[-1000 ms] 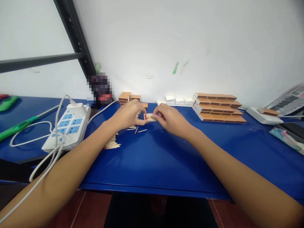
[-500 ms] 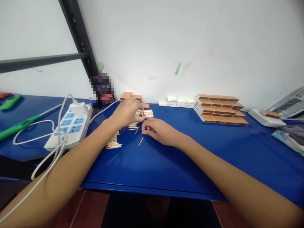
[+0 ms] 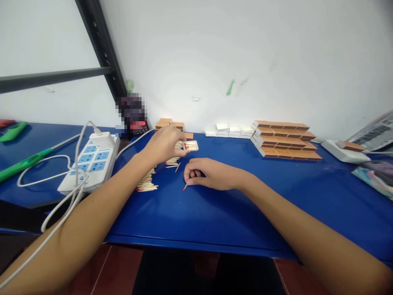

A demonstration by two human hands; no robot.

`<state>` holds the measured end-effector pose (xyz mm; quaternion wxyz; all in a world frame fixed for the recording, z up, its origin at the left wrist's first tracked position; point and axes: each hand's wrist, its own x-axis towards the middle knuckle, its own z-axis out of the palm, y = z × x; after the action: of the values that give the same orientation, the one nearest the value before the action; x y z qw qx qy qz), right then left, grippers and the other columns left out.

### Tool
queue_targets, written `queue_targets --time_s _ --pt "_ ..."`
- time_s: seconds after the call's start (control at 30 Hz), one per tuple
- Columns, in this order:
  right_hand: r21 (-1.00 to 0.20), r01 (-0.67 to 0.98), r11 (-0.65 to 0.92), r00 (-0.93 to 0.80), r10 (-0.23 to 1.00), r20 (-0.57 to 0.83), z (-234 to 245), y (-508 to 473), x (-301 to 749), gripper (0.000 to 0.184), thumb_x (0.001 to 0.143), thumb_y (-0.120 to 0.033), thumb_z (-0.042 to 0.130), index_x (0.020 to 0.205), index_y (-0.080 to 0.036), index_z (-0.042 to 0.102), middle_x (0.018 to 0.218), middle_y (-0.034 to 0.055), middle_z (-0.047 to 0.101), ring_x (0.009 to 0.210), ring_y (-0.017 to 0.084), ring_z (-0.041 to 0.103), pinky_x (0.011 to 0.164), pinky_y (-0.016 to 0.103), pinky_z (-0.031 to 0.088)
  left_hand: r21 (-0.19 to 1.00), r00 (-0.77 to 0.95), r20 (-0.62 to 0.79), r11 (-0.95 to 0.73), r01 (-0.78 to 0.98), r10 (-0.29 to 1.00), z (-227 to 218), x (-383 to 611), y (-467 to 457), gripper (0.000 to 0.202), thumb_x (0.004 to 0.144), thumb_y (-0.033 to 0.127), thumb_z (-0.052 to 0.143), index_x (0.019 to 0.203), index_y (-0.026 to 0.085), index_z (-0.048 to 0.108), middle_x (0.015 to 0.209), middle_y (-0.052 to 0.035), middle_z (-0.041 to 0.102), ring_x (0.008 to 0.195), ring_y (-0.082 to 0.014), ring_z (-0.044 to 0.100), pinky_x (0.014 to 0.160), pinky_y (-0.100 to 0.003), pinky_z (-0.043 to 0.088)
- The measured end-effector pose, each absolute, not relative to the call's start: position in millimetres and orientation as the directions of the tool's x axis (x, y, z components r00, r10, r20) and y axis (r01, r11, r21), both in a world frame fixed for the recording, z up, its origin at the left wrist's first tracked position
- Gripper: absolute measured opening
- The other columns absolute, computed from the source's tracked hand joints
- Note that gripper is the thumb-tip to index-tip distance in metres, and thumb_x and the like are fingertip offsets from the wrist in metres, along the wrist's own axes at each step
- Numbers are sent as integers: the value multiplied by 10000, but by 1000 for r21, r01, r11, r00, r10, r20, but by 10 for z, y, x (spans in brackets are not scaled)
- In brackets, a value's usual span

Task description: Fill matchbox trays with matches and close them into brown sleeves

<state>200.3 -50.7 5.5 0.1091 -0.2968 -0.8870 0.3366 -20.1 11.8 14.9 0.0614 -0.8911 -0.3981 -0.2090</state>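
Note:
My left hand (image 3: 167, 142) is closed on the left end of a small white matchbox tray (image 3: 195, 148), with several red-tipped matches lying inside it. Closer to me, my right hand (image 3: 204, 173) has its fingers curled and pinches a single match (image 3: 184, 188), whose red head points down and left near the tabletop. A pile of loose matches (image 3: 147, 182) lies below my left hand and wrist, partly hidden by them. A couple of stray matches (image 3: 177, 167) rest between the two hands.
Brown matchboxes (image 3: 162, 122) stand behind my left hand. White trays (image 3: 235, 131) line the wall, beside a stepped stack of brown matchboxes (image 3: 285, 141). A power strip (image 3: 106, 164) with white cables (image 3: 76, 176) lies left, partly over my left forearm. The blue table (image 3: 215, 221) ends in front of me.
My right hand has moved from beside the tray toward me and taken hold of the single match lying on the table. My left hand and the tray have stayed in place.

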Motion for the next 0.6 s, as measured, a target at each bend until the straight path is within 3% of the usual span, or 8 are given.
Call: queue_targets --time_s 0.3,0.47,0.6 --pt "-534 517 669 -694 693 198 -218 -334 1851 85 1032 -158 582 999 -185 655 1064 65 655 926 183 585 844 307 450 47 596 421 -673 738 683 133 -207 135 210 851 293 822 1022 172 808 1042 -107 793 1070 -312 667 931 -440 520" --pt "-473 537 699 -689 686 232 -250 -312 1844 117 1051 -218 601 1152 -196 656 1097 66 633 927 192 575 859 318 444 42 591 432 -669 742 682 151 -215 148 211 882 314 801 1019 153 808 1055 -122 790 1090 -324 652 992 -470 505" --pt "-471 524 709 -697 675 241 -240 -320 1852 118 1043 -199 612 1151 -198 658 1085 63 622 921 190 574 871 313 449 50 575 438 -657 752 691 154 -237 163 218 866 322 820 1018 165 804 1036 -111 785 1121 -332 631 973 -454 509"
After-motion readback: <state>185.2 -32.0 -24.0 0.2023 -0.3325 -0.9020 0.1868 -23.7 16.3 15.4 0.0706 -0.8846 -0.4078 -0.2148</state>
